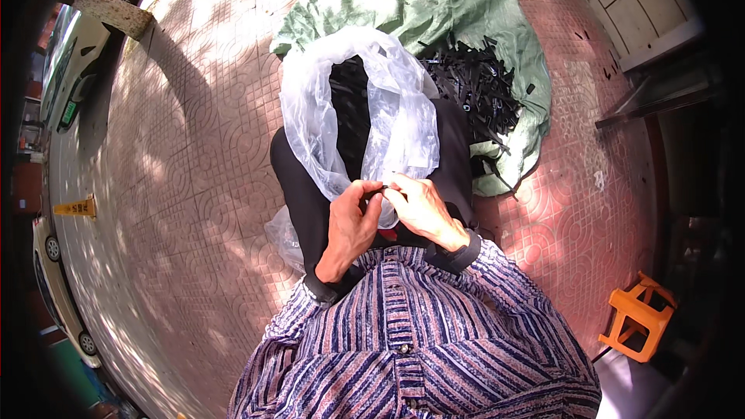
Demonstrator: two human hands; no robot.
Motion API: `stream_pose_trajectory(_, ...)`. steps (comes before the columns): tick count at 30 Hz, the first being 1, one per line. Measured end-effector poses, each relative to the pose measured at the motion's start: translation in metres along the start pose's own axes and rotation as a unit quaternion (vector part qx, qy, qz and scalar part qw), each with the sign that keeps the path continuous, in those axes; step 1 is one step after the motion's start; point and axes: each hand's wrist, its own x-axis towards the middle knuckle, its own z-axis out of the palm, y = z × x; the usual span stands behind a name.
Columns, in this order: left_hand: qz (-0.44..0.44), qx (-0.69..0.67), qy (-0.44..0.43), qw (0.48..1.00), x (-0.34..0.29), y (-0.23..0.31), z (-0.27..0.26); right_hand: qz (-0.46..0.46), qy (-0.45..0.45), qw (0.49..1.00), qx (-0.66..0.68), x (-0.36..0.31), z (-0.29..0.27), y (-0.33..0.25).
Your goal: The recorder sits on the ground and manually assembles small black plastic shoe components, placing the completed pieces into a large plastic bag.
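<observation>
Close together over my lap, my left hand (355,219) and my right hand (420,208) pinch a small black piece (384,188) between their fingertips. Its exact kind is too small to make out. Just beyond my fingers, a clear plastic bag (306,101) rests between my knees with its mouth spread wide. Black pieces (351,101) show inside the bag. Ahead and to the right, a heap of black strip-like pieces (485,89) lies on a green woven sheet (341,12).
An orange plastic stool (638,318) lies at the lower right. More clear plastic (285,237) sits beside my left leg. A tree trunk (112,12) and parked cars (74,70) line the left, by a yellow sign (75,207). Patterned red paving (202,171) surrounds me.
</observation>
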Motion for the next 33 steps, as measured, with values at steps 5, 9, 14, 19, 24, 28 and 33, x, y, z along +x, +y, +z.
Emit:
stream_pose_trajectory(5,-0.255,-0.412,-0.03,0.874,0.002,-0.039,-0.023,-0.075,0.25,0.914,-0.311,0.032,-0.058,-0.001)
stream_pose_trajectory(9,-0.323,-0.51,-0.02,0.797,-0.002,-0.029,-0.033,-0.174,0.296,0.889,-0.303,0.068,-0.075,-0.004)
stream_pose_trajectory(14,-0.29,-0.54,-0.09,0.785,-0.011,-0.029,-0.037,-0.109,-0.027,0.989,-0.1,0.133,0.03,0.061)
stream_pose_trajectory(19,-0.26,-0.492,-0.038,0.83,-0.021,-0.013,-0.042,-0.117,-0.034,0.959,-0.257,0.136,0.101,0.084)
stream_pose_trajectory(24,-0.217,-0.5,-0.07,0.835,-0.021,-0.033,-0.049,-0.003,0.031,0.989,-0.145,0.144,0.098,0.088)
stream_pose_trajectory(28,-0.229,-0.487,-0.009,0.843,-0.015,-0.027,-0.045,0.119,-0.029,0.933,0.337,0.134,0.05,0.059)
stream_pose_trajectory(33,-0.207,-0.447,-0.018,0.87,0.008,-0.017,-0.047,0.099,-0.102,0.911,0.386,0.092,-0.005,0.028)
